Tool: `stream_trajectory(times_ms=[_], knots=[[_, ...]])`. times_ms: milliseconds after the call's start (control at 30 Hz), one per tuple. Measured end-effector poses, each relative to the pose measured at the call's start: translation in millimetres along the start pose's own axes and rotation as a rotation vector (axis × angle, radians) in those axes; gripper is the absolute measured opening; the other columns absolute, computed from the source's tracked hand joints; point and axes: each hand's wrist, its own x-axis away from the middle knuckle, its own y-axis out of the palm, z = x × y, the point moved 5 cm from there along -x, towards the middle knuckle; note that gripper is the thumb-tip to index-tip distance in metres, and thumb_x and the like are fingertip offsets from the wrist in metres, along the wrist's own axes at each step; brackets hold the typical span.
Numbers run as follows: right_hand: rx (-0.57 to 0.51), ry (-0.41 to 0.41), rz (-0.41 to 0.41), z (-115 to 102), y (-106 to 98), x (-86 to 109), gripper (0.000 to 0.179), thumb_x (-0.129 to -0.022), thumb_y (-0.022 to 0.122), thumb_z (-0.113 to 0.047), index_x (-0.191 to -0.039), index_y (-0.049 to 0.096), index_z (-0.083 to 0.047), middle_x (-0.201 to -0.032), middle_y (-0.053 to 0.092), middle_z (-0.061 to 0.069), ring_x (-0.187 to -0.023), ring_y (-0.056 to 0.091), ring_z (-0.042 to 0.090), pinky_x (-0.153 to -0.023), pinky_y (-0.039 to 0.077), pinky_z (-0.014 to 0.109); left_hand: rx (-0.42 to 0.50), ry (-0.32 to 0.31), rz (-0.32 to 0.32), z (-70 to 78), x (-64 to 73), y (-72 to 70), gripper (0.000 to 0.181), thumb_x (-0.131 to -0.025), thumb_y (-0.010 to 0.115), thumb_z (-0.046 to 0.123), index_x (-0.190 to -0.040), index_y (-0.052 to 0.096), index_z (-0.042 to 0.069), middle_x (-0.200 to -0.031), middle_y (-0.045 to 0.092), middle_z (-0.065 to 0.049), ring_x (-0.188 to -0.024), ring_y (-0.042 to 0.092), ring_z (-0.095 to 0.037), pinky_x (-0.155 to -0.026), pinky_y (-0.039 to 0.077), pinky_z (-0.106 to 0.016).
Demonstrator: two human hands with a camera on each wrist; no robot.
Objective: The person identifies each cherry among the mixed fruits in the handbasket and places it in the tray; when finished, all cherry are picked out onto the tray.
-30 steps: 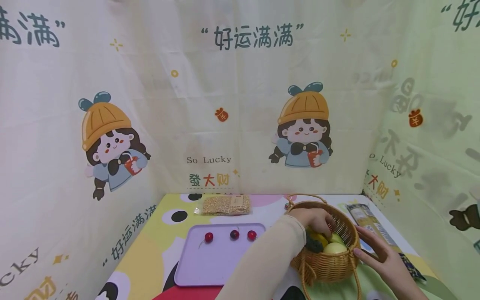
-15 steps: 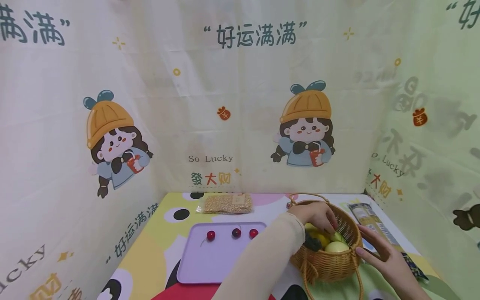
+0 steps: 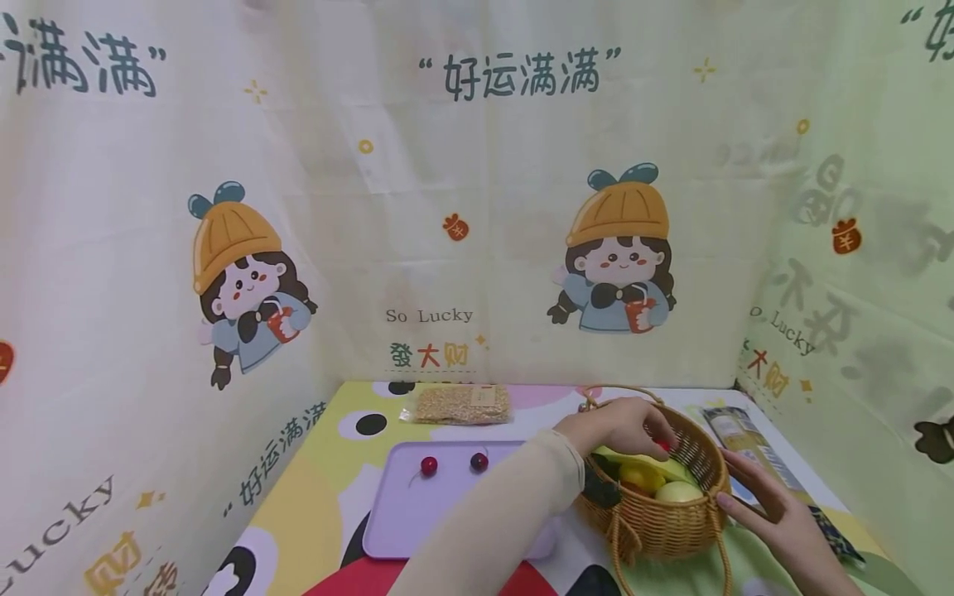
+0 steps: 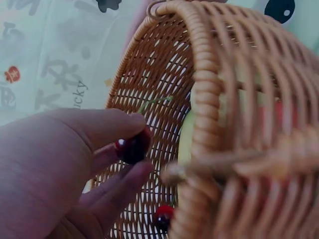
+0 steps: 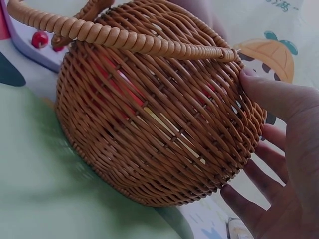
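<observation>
My left hand (image 3: 622, 426) is over the mouth of a wicker basket (image 3: 656, 526). Between thumb and fingers it pinches a dark red cherry (image 4: 134, 145) with a green stem, plain in the left wrist view. Another cherry (image 4: 163, 217) shows lower down, inside the basket. A pale green round fruit (image 3: 678, 493), an orange-yellow fruit (image 3: 638, 478) and a dark green item (image 3: 599, 490) fill its near side. My right hand (image 3: 775, 513) rests against the basket's right side, fingers spread along the weave and thumb by the rim.
Left of the basket lies a lilac tray (image 3: 402, 513) with cherries (image 3: 428, 466) on it, partly covered by my left sleeve. A clear bag of grains (image 3: 458, 406) lies at the back. Beyond my right hand is a long printed packet (image 3: 745, 439).
My left hand has risen from deeper in the basket, and red now shows at its fingertips. More of the fruit is uncovered. My right hand stays against the basket; the head view has shifted slightly.
</observation>
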Motion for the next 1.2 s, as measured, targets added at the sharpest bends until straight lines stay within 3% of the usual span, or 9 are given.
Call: stream_trajectory(times_ms=[300,400,567,867,1000,1200], knots=[[-0.023,-0.049,0.012,3.7,-0.7,0.7,0.068,-0.116,0.062,-0.023,-0.177,0.031,-0.018,-0.151,0.040,-0.037,-0.123,0.040,-0.035,-0.089,0.061,0.020,0.150,0.058,0.108,-8.1,23.4,-0.4,0.020,-0.101,0.084,0.026,-0.121,0.084,0.029,-0.108,0.075,0.021,-0.096,0.064,0.006,-0.084,0.053,-0.012],[-0.030,-0.064,0.015,3.7,-0.2,-0.2,0.067,-0.116,0.062,-0.021,-0.176,0.032,-0.017,-0.152,0.040,-0.037,-0.123,0.040,-0.035,-0.090,0.061,0.019,0.221,0.088,0.106,-12.2,30.8,-0.1,0.022,-0.100,0.084,0.022,-0.122,0.084,0.024,-0.107,0.075,0.019,-0.094,0.065,0.006,-0.082,0.055,-0.011],[-0.028,-0.069,0.016,3.0,0.8,-0.9,0.067,-0.116,0.062,-0.021,-0.176,0.033,-0.020,-0.165,0.041,-0.026,-0.124,0.040,-0.035,-0.090,0.061,0.019,0.345,0.111,0.121,-20.4,48.8,-5.3,0.028,-0.098,0.086,0.018,-0.126,0.083,0.020,-0.109,0.076,0.017,-0.097,0.069,0.006,-0.084,0.058,-0.013],[-0.016,-0.075,0.023,2.7,-1.8,-1.1,0.067,-0.116,0.062,-0.020,-0.176,0.033,-0.019,-0.167,0.040,-0.027,-0.124,0.040,-0.035,-0.090,0.061,0.018,0.396,0.165,0.179,-39.3,83.4,-18.2,0.031,-0.098,0.087,0.021,-0.129,0.082,0.021,-0.116,0.078,0.017,-0.102,0.071,0.006,-0.090,0.059,-0.015],[-0.002,-0.088,0.028,2.6,-2.4,-1.0,0.067,-0.115,0.062,-0.019,-0.176,0.034,-0.018,-0.170,0.041,-0.023,-0.125,0.040,-0.035,-0.090,0.060,0.018,0.436,0.157,0.200,-49.8,100.4,-23.8,0.030,-0.098,0.087,0.023,-0.128,0.082,0.023,-0.120,0.077,0.018,-0.105,0.072,0.005,-0.089,0.061,-0.017],[-0.006,-0.096,0.026,0.8,-1.4,-1.8,0.067,-0.115,0.062,-0.019,-0.176,0.033,-0.017,-0.162,0.040,-0.032,-0.125,0.041,-0.035,-0.090,0.061,0.018,0.481,0.144,0.266,-72.6,134.5,-34.0,0.030,-0.098,0.086,0.020,-0.128,0.081,0.022,-0.123,0.077,0.011,-0.109,0.074,0.000,-0.093,0.063,-0.020]])
